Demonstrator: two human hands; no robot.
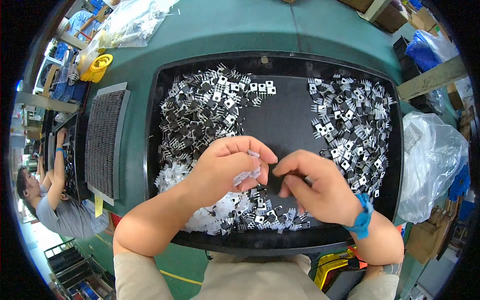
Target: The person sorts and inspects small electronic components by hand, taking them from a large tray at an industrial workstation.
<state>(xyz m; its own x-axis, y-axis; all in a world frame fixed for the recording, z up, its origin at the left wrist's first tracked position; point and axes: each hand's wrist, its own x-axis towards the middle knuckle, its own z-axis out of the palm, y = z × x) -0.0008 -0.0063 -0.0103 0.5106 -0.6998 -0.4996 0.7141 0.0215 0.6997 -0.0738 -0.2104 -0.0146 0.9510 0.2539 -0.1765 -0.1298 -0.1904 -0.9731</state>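
Over the black tray [320, 245], my left hand [230, 162] is curled closed around several small whitish translucent pieces [248, 175]. Just to its right, my right hand [317, 187] has bent fingers drawn together; whatever they may hold is hidden. A blue band [364, 217] circles my right wrist. Black transistors with metal tabs and three-legged leads make a heap [195, 115] at the tray's left. A second transistor heap [350, 135] fills the right side. White translucent pieces [212, 215] lie in the near left part, beside more transistors [270, 216] along the near edge.
Left of the tray stands a rack [105, 142] packed with rows of dark parts. A clear plastic bag [432, 162] lies at the right, another bag [135, 22] at the far left. A yellow tape roll [102, 64] sits near that one. At far left, a person [62, 205] works at another tray.
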